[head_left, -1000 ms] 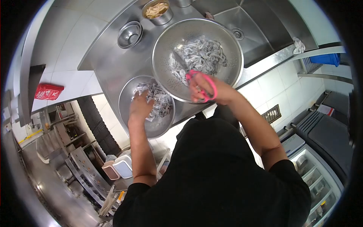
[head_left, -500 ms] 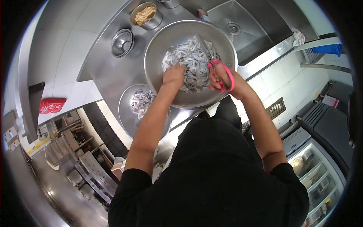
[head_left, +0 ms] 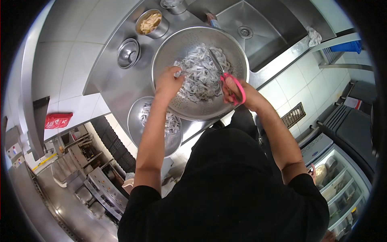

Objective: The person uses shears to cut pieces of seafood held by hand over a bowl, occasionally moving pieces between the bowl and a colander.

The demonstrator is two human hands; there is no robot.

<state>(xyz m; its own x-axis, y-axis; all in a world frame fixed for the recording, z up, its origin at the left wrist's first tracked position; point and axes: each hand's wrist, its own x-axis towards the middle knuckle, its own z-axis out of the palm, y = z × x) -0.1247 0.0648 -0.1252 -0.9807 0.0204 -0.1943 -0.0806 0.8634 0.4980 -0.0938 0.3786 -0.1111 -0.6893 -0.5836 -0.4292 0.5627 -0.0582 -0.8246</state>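
Observation:
A large perforated steel colander (head_left: 165, 50) stands on the counter with a heap of pale grey, curled raw seafood pieces (head_left: 203, 74), apparently shrimp. Over its left rim, my left hand (head_left: 169, 83) is closed, pinching one grey piece (head_left: 180, 74) between thumb and fingers. Pink-handled scissors (head_left: 240, 89) are gripped in my right hand (head_left: 234, 90) above the right side of the heap. Their metal blades point up and away over the seafood; whether they are parted is hard to see. Below my left forearm, a steel bowl (head_left: 136, 135) holds more of the pieces.
Nested small steel bowls (head_left: 128, 54) sit left of the colander. A steel pot (head_left: 159, 30) of yellowish pieces stands behind it, near another container (head_left: 175, 6). A sink (head_left: 266, 48) lies at back right. Another person's hand (head_left: 312, 171) shows beside the glass-front fridge (head_left: 342, 189).
My left hand has lifted out of the heap and moved left to the colander's rim with a piece. The scissors stay over the heap. Another person's hand has appeared at right.

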